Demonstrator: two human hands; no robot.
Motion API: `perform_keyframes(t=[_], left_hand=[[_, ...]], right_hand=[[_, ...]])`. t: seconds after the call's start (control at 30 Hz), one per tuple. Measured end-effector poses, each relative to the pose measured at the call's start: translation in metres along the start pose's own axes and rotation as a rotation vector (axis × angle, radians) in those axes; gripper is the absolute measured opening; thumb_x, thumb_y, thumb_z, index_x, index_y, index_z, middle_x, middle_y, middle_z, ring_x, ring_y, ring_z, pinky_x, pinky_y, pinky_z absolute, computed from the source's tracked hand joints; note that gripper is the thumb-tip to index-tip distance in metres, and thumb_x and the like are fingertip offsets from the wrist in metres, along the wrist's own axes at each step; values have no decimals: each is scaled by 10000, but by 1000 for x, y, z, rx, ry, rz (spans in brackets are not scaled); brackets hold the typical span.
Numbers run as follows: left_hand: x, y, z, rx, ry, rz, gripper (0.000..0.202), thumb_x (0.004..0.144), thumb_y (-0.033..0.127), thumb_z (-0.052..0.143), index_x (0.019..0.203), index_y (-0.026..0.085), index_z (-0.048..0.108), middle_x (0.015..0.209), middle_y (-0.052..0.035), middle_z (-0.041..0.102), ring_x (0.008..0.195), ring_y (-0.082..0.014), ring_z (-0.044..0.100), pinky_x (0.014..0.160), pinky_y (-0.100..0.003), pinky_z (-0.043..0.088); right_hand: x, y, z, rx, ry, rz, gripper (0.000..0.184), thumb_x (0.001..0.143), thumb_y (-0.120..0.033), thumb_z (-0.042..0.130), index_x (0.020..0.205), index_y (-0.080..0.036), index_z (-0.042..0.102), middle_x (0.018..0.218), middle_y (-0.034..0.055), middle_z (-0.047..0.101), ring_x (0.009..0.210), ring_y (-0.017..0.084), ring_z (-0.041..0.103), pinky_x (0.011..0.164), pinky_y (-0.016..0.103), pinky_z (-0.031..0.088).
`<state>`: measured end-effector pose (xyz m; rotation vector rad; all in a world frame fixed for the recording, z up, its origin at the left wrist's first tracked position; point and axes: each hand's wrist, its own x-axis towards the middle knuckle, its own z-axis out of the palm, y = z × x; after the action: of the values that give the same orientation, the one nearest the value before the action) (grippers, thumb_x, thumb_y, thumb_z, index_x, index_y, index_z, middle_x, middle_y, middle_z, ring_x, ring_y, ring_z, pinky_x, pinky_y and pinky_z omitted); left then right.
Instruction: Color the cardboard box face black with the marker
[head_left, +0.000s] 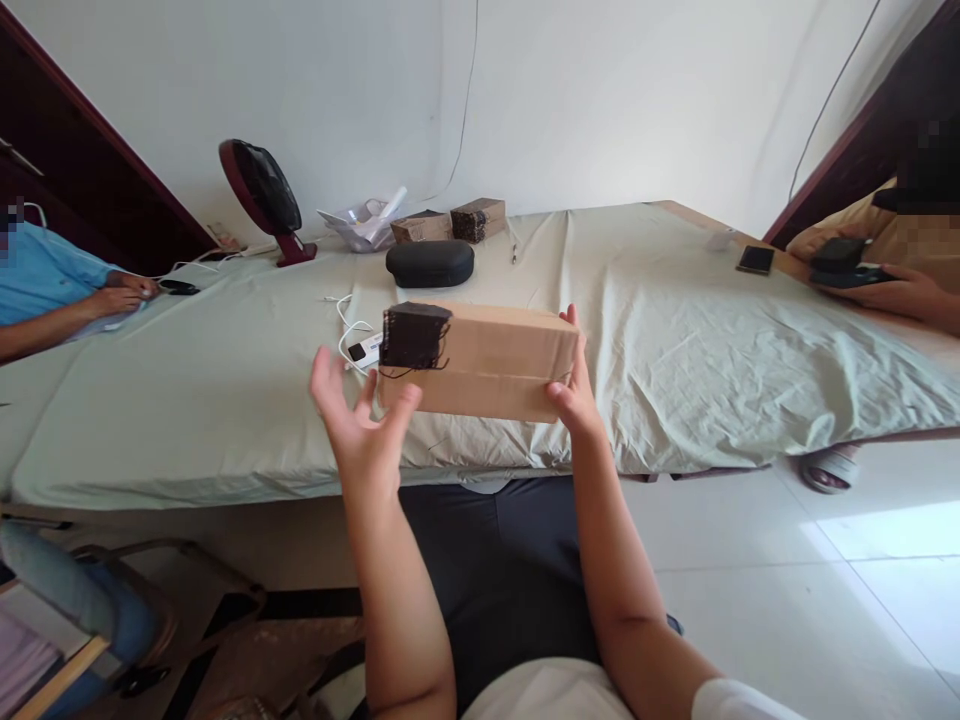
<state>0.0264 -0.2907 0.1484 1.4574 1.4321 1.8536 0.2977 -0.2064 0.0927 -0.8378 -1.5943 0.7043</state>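
A brown cardboard box (495, 362) with a black patch on its left end sits at the near edge of a table covered in a pale green sheet (675, 330). My right hand (574, 385) grips the box's right end, fingers wrapped round the corner. My left hand (360, 420) hovers just left of the box, palm up and fingers spread, holding nothing. A white power bank (365, 350) with a white cable lies right behind the box's left end.
Behind the box lie a black oval case (430, 263), two small cardboard boxes (450, 223), a clear plastic tray (360, 225) and a small fan (262, 195). One person sits at the left (60, 290), another at the right holding a phone (847, 262). A phone (755, 259) lies at the table's right.
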Motion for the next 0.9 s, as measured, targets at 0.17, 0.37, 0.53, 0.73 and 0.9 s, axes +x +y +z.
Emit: perform_keyframes(t=[0.17,0.37,0.53,0.73,0.9], left_hand=[[4,-10,44,-328,256,-367,973,887,687,760,1606,493,133,1824,-130,87,1599,-366,421,891,-424,675],[13,-21,56,-490,271,-587,858,811,562,757,1537,458,313,1559,-92,553,1319,-306,661,791,-353,641],[22,-72,35,-350,236,-157,1192,683,384,806,1645,450,105,1672,-122,390,1502,-333,527,1030,-432,608],[18,-124,16,-18,-143,84,1456,634,363,888,1708,319,-94,1817,-197,-6,1712,-374,158,1289,-531,399],[16,-132,18,30,-228,141,1353,723,390,860,1729,326,-42,1805,-185,99,1713,-349,180,1345,-541,300]], right_hand=[[1,5,51,-174,208,-282,1273,644,-915,737,1698,-414,227,1717,118,143,1654,479,187,1273,700,355],[-17,26,96,-307,288,-556,1077,602,-773,875,1518,-376,472,1587,124,267,1600,485,294,1306,714,268],[-8,45,72,-437,252,-245,491,952,-599,591,1337,-303,668,1379,102,655,1515,385,488,1299,637,243],[74,76,63,-890,-34,532,456,1042,-408,579,1397,-130,644,1450,235,671,1395,388,596,1156,531,419],[109,94,78,-940,-170,580,318,1030,-166,542,1296,-66,686,1376,295,699,1312,385,666,1065,444,487]])
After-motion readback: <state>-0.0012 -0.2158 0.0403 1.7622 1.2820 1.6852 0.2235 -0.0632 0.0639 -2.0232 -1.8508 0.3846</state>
